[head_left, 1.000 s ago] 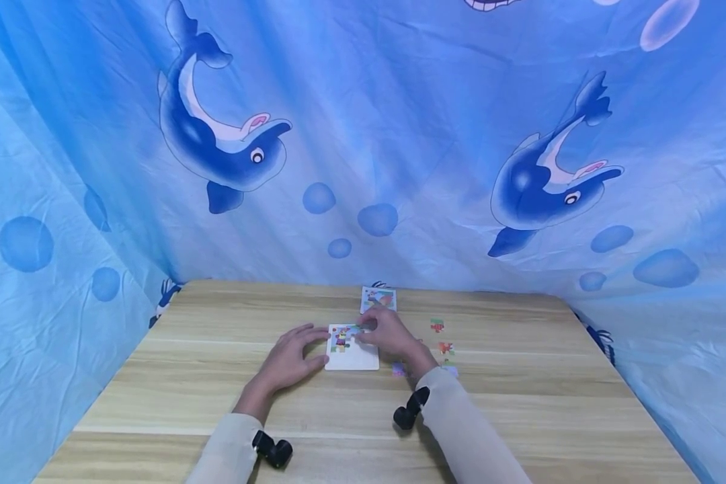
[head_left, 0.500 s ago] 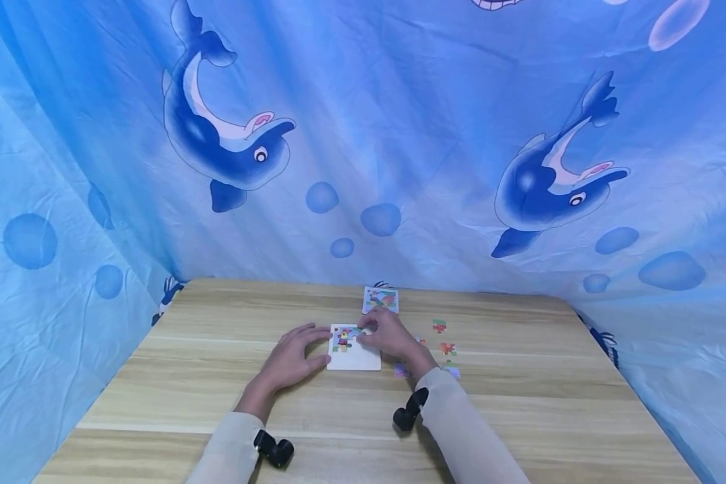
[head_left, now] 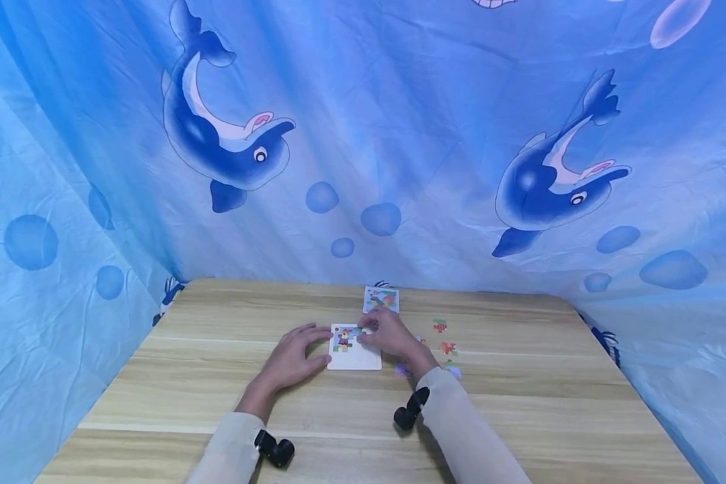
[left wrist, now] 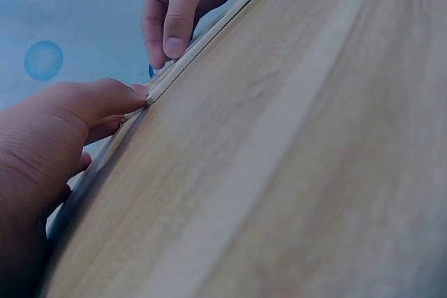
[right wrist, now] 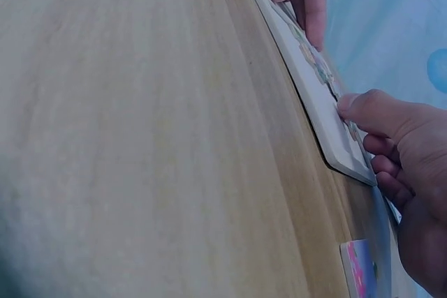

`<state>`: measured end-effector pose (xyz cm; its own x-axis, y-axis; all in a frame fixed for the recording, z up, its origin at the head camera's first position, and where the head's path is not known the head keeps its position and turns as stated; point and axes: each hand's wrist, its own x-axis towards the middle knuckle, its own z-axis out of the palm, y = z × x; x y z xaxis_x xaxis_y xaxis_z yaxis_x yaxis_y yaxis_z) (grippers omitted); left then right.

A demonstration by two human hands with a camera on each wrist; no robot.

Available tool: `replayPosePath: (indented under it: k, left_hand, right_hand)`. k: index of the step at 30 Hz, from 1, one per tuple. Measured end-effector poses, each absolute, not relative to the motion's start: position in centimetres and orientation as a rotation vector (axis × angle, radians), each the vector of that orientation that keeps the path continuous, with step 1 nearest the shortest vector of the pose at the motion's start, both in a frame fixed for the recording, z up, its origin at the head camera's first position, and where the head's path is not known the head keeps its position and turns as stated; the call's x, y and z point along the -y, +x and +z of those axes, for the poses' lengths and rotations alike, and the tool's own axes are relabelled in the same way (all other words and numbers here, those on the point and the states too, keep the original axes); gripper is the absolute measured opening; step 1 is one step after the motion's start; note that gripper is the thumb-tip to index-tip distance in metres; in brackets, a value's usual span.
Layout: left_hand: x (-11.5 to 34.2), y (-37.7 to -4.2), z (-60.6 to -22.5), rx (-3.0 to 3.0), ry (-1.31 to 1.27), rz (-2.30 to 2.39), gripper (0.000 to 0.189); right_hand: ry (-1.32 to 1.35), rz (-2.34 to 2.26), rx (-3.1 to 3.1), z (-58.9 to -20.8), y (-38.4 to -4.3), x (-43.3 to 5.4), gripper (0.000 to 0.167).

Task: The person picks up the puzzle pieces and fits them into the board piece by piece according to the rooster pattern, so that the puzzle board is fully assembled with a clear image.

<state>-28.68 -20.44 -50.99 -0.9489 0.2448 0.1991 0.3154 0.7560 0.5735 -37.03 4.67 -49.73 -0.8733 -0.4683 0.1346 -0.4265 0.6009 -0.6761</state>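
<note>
A white puzzle board (head_left: 357, 359) lies on the table, with joined colourful puzzle pieces (head_left: 343, 339) in its upper left part. My left hand (head_left: 294, 356) touches the board's left edge, thumb near the front corner and fingers further back. In the left wrist view its thumb (left wrist: 136, 91) rests at the corner. My right hand (head_left: 387, 333) reaches over the board's right side, thumb and fingertips together on a puzzle piece mostly hidden by them. The right wrist view shows that thumb (right wrist: 349, 102) low against the board's face, beside the placed pieces.
Behind the board lies a picture card (head_left: 381, 298), partly covered by my right hand. Several loose pieces are scattered to the right, among them a red one (head_left: 439, 326) and an orange one (head_left: 448, 348). A blue dolphin curtain (head_left: 339, 134) hangs behind the wooden table (head_left: 218, 376).
The head view has shifted slightly. Both hands keep nearly the same places on the board, the right fingertips staying at its upper right part.
</note>
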Motion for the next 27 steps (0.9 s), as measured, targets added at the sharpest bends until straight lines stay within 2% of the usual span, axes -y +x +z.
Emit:
replayPosePath:
  k: [15,27]
  left_hand:
    - [20.6,-29.0,-51.4,2.833,-0.449,-0.949,0.051]
    - [20.5,-29.0,-51.5,2.820,-0.467,-0.948,0.051]
  right_hand:
    - [-0.843,-1.211,-2.726,-50.3,-37.3,-4.8,0.016]
    - [-0.831,-1.353,-2.645,-49.2,-36.8,-6.3,0.024]
